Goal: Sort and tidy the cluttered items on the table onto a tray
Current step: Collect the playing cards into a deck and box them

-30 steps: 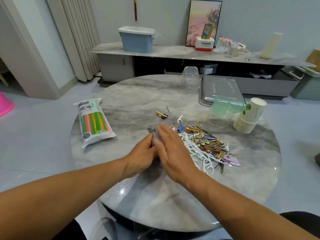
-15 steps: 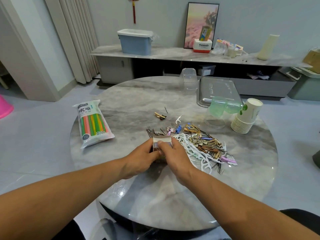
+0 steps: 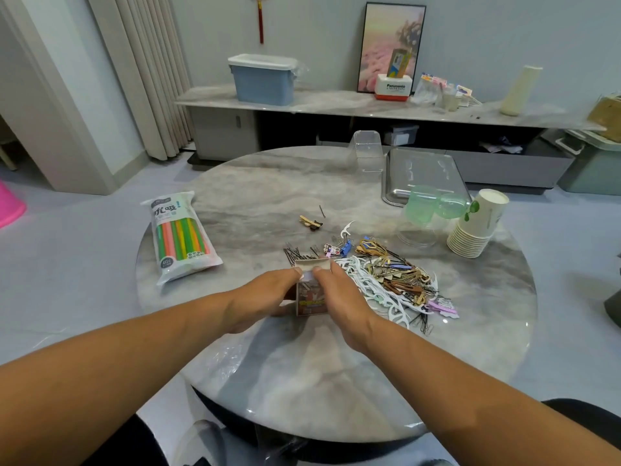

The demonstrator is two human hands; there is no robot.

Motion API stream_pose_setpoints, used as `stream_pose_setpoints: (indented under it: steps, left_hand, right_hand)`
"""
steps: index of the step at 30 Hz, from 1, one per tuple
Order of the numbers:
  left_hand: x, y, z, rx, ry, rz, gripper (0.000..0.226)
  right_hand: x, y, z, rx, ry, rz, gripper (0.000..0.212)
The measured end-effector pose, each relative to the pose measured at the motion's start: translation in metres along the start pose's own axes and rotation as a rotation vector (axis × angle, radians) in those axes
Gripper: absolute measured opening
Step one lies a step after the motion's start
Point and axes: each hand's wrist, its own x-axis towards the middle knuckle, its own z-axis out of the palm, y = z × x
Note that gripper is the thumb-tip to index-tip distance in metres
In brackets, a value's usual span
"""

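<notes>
Both hands meet over a small printed cardboard box (image 3: 311,299) standing on the round grey marble table (image 3: 255,196), just left of the tangled pile of hairpins, clips and white floss picks (image 3: 386,280). The left hand (image 3: 260,299) curls around the box's left side, thumb up at its open pale flap. The right hand (image 3: 339,294) covers the right side, thumb and fingertips pinching the same flap. The shiny steel tray (image 3: 396,193) lies well apart, at the table's far right.

The round marble table (image 3: 255,183) carries a straw pack (image 3: 181,237), metal tray (image 3: 391,193), paper cups (image 3: 477,227) and clutter pile (image 3: 386,277).
</notes>
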Motion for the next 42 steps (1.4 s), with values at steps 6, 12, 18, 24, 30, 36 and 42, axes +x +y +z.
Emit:
stream_pose_setpoints:
  steps: [6,12,18,24,30,36,42]
  left_hand:
    - [0.009,-0.002,-0.001,0.225,0.123,0.09,0.036]
    - [0.014,-0.001,-0.01,0.197,0.218,0.324,0.011]
    - [0.013,0.003,-0.02,0.213,0.128,0.379,0.032]
    - [0.019,0.0,-0.022,0.247,0.176,0.442,0.02]
    - [0.022,-0.003,-0.027,0.262,0.117,0.471,0.018]
    - [0.025,-0.005,-0.032,0.248,0.093,0.476,0.014]
    - [0.023,-0.004,-0.035,0.333,0.076,0.511,0.026]
  right_hand:
    - [-0.001,0.004,-0.003,0.239,0.031,0.05,0.045]
    - [0.0,0.006,-0.008,0.121,0.058,-0.086,0.037]
    - [0.002,-0.005,-0.024,0.087,0.068,-0.117,0.043]
    - [0.0,0.003,-0.029,-0.095,0.01,-0.326,0.022]
    - [0.008,0.006,-0.04,-0.112,0.051,-0.317,0.021]
    - [0.007,0.006,-0.042,-0.158,0.029,-0.335,0.024]
    - [0.006,0.004,-0.045,-0.213,-0.014,-0.352,0.027]
